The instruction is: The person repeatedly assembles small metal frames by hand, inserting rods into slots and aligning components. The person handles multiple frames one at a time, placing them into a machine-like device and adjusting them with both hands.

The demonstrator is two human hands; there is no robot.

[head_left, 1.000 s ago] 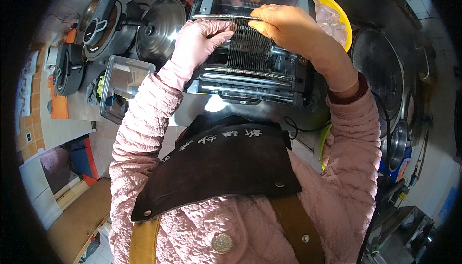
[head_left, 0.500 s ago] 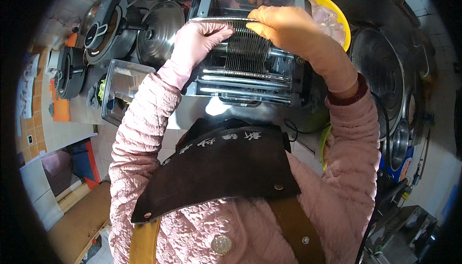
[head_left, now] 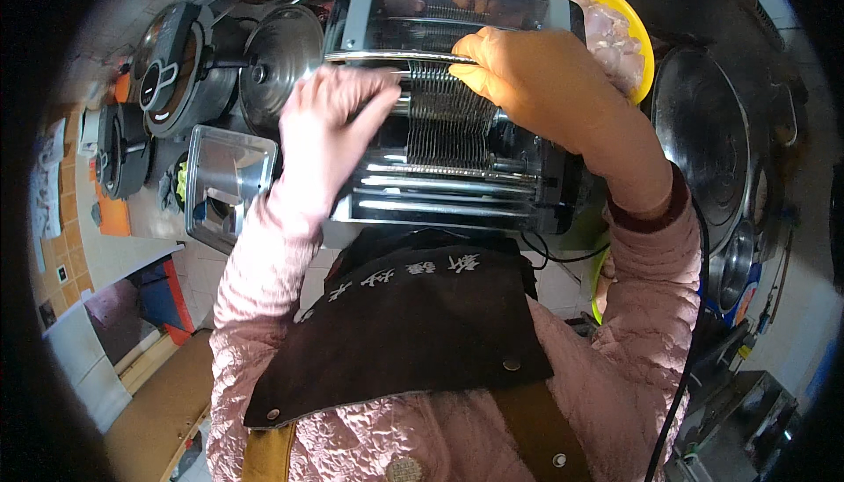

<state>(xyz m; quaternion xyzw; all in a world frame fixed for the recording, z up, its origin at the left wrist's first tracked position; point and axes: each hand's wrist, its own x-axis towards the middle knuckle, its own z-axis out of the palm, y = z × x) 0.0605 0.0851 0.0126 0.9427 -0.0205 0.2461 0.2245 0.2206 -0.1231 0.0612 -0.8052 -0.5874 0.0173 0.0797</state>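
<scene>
A meat slicing machine (head_left: 457, 196) with a dark body, metal rods and a stack of thin closely spaced blades (head_left: 450, 121) stands in front of me. My right hand (head_left: 536, 69), in an orange glove, pinches a thin metal rod (head_left: 387, 57) that runs across the top of the blades. My left hand (head_left: 330, 126), in a pink glove, is near the rod's left part, slightly blurred. Its thumb stands away from the fingers, and nothing shows between them. Behind the rod is the machine's see-through cover (head_left: 457, 11).
Right of the machine is a yellow bowl (head_left: 646, 51) of pale raw meat. A clear plastic bin (head_left: 195, 187), a lidded pot (head_left: 281, 60) and rice cookers (head_left: 171, 77) stand to the left. A large round pan (head_left: 703, 148) is at the right; a black cord (head_left: 571, 259) hangs near it.
My left hand has drawn left off the blades, its pinch loosened. My right hand keeps its hold on the rod. The whole view has shifted slightly.
</scene>
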